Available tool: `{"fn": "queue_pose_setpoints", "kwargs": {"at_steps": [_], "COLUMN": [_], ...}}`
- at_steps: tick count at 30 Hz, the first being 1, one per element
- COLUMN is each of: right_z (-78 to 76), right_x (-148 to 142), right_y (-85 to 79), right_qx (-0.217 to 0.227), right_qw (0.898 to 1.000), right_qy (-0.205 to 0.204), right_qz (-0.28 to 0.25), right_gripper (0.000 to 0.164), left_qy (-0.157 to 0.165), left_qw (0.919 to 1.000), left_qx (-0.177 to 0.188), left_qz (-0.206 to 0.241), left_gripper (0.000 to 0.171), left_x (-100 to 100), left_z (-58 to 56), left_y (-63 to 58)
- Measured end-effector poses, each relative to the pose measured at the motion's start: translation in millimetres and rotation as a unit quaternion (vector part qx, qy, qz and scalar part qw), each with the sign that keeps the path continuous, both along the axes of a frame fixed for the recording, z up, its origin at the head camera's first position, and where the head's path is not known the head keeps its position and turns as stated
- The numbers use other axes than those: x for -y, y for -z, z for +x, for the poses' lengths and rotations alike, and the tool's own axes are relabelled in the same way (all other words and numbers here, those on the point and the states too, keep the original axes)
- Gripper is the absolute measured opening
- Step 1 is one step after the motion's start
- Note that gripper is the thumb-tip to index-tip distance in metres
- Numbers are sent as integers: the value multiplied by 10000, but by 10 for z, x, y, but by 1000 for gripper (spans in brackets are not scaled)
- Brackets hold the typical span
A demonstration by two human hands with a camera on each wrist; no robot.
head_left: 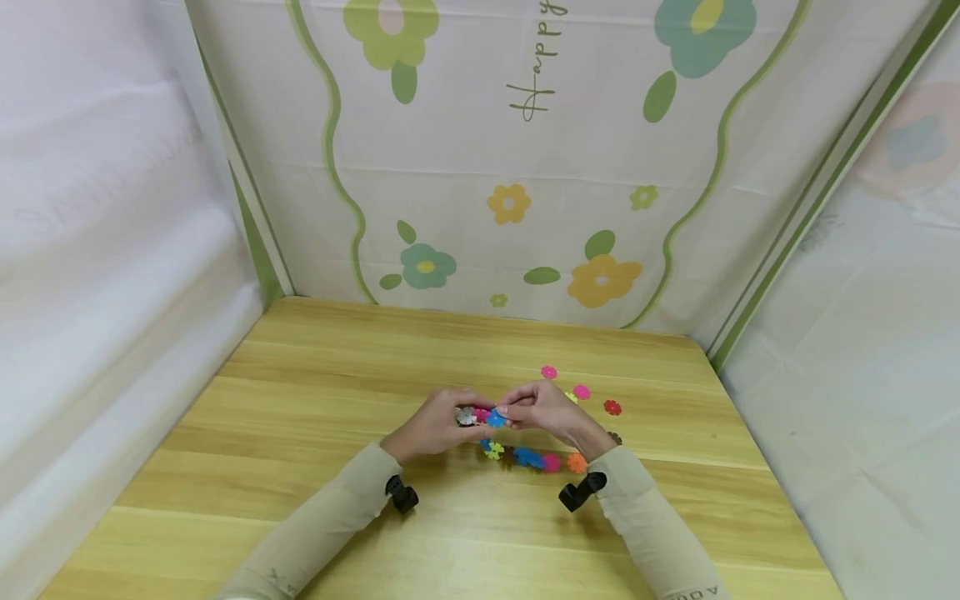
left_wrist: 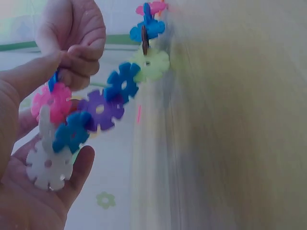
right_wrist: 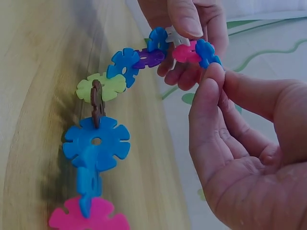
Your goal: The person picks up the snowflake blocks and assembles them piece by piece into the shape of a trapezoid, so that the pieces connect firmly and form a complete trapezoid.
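A chain of slotted, flower-shaped plastic discs hangs from my left hand (head_left: 437, 425) in a curve down toward the tabletop. Its white disc (left_wrist: 49, 165) lies against the left fingers, and the left thumb and fingers hold the pink disc (right_wrist: 185, 52) beside it. Between thumb and fingertips, my right hand (head_left: 547, 410) pinches a blue disc (right_wrist: 206, 53) that meets this pink one. Farther along come a purple disc (left_wrist: 100, 110), a yellow-green disc (right_wrist: 108, 86), a brown disc (right_wrist: 97, 103), more blue ones and another pink disc (right_wrist: 88, 215).
Beyond and beside the right hand, loose discs lie on the wooden table (head_left: 337, 358): a pink disc (head_left: 549, 372), a red disc (head_left: 612, 407) and others. An orange disc (head_left: 576, 462) sits by the chain's end; whether it is linked I cannot tell. Printed cloth walls (head_left: 450, 150) enclose the table.
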State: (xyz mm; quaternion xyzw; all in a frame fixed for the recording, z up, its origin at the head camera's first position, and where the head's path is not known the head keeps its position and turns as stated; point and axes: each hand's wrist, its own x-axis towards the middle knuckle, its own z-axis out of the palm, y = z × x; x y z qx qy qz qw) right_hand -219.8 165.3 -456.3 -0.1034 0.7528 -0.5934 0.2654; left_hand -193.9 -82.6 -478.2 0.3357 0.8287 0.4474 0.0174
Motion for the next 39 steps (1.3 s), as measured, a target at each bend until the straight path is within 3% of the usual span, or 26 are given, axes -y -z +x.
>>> {"fn": "queue_pose_setpoints", "kwargs": {"at_steps": [9,15,18,22,26,32,35,39], "right_z": [71,148,206,329,453,526,530,505], "right_x": [-224,-625,-832,-1035,-1134,-1177,-1178,-1171], "right_y": [-125,-174,-127,16,175,340,363,342], "right_qx": [-417,-1090,-1593,-2227,-2451,-2889,-2822,-2572], "right_qw": [9983,9906,9792,9556,9370,9166,9182,9282], "right_qy": [-385,-186,-225,-484,-555,-593,-513,-380], "right_qz": [143,804,1238,1866,2427,2701,2734,2660], "right_gripper": [34,32,31,28,29,27,17,11], "left_qy": [-31,-59,-63,-37,-27,-61,-77,-96], "left_qw": [9993,9989,9988,9988,9987,9981,9982,9979], "left_qx": [284,361,371,389,437,561,555,612], "left_qz": [232,282,313,308,278,257,220,201], "left_gripper": [30,33,33,32,33,34,34,33], "left_x": [-96,-77,-60,-47,-41,-41,-45,-48], "left_z": [9,2,-1,-13,-19,-11,-7,-3], "left_y": [4,11,9,11,12,-11,-11,-12]}}
